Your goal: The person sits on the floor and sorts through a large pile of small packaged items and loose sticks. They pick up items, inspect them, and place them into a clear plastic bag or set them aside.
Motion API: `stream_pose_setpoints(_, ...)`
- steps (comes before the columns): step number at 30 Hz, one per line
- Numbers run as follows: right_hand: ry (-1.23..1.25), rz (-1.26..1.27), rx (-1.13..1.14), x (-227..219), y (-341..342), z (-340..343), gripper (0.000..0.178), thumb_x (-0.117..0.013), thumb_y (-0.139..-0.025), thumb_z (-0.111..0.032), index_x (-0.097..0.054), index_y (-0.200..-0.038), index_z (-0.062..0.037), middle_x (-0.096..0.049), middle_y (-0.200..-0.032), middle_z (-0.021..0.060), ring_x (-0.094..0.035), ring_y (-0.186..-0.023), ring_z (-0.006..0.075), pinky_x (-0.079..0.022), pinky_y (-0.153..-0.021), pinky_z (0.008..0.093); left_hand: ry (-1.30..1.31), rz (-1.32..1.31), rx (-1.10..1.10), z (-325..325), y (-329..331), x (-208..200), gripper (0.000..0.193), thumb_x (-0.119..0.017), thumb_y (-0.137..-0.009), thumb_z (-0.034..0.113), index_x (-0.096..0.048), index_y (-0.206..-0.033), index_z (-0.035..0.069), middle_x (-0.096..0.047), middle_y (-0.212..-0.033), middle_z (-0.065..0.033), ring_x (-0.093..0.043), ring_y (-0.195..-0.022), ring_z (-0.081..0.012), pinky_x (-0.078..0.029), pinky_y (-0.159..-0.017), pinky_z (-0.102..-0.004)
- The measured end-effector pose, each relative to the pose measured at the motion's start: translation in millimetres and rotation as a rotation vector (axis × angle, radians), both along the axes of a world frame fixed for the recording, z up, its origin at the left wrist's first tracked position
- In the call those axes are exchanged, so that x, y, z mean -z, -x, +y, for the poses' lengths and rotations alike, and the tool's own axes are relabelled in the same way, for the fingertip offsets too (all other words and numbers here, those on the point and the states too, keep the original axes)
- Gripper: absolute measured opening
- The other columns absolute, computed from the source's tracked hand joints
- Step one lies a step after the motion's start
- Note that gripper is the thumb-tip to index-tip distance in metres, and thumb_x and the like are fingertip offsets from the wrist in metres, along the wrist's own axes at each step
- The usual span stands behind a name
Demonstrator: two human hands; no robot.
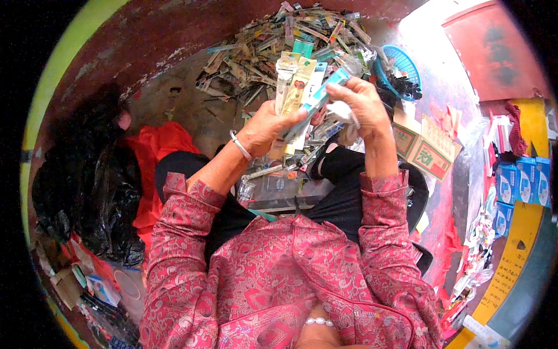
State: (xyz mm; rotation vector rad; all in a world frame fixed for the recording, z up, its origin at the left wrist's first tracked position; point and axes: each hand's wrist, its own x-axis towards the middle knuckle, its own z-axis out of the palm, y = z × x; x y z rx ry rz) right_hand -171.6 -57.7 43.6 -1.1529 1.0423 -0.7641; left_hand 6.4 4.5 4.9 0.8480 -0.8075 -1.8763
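Note:
My left hand point(268, 125), with a white bangle at the wrist, is closed around a fan of long, narrow flat packets. Among them are a yellowish packet point(300, 81), a clear and white one point(285, 72) and a green-topped one point(302, 47). My right hand point(363, 106) pinches the upper end of a light-blue packet point(322, 93), which slants down toward my left thumb. Below my right fingers is a blurred whitish thing point(342, 110) that I cannot make out. Beyond both hands lies a large heap of similar narrow packets point(256, 58) on the floor.
A blue plastic basket point(401, 61) with black items stands right of the heap. Nearer is an opened cardboard box point(427, 148). At left are a black plastic bag point(87, 186) and red plastic point(165, 139). Blue and white boxes point(523, 180) are stacked at far right.

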Motion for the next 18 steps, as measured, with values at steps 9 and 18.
stream_pose_setpoints(9,-0.088,-0.041,-0.036,-9,13,-15,0.015,-0.061,-0.074,-0.017,-0.059,-0.08,-0.0033,-0.058,-0.07,0.0012,-0.054,-0.064,0.0086,-0.043,-0.058,0.0222,-0.049,-0.086,0.107,-1,-3,16,0.026,-0.059,-0.076,0.023,-0.053,-0.093,0.004,-0.057,-0.079,-0.0025,-0.056,-0.068,-0.0115,-0.047,-0.061,-0.025)
stream_pose_setpoints(18,0.016,0.429,-0.096,-2,9,-14,0.019,-0.061,-0.074,-0.02,-0.063,-0.075,-0.0006,-0.06,-0.071,0.0032,-0.051,-0.066,0.009,-0.039,-0.063,0.0236,-0.127,-0.04,0.041,-1,-3,13,0.026,-0.058,-0.077,0.023,-0.051,-0.094,0.005,-0.055,-0.078,-0.0017,-0.054,-0.066,-0.0125,-0.045,-0.058,-0.0252)
